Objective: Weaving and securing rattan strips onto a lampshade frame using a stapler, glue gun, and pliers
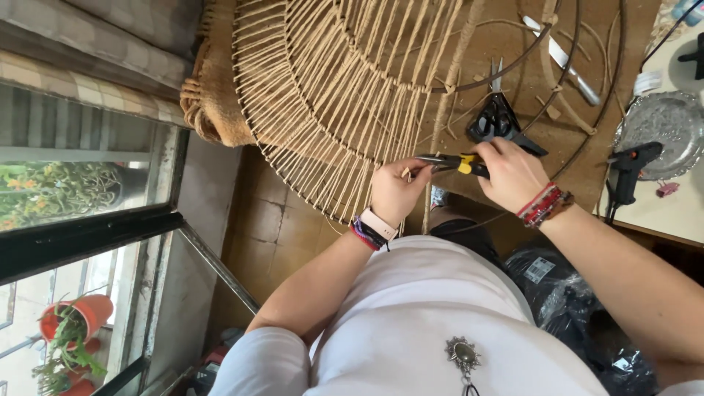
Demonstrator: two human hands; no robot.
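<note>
The round metal frame wound with tan jute cord (323,95) lies flat at centre. The left hand (400,189) pinches a cord end at its rim. The right hand (511,172) grips yellow-handled pliers (453,163) (jaws near the left fingertips): a slip could nip skin. Black-handled scissors (497,117) lie just beyond.

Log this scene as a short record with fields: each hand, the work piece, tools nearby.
left hand: pinches a cord end at the frame's edge
right hand: grips yellow-handled pliers, tips toward the left fingers
work piece: round wire frame wrapped in jute cord
nearby: black scissors, glue gun, silver tray
</note>
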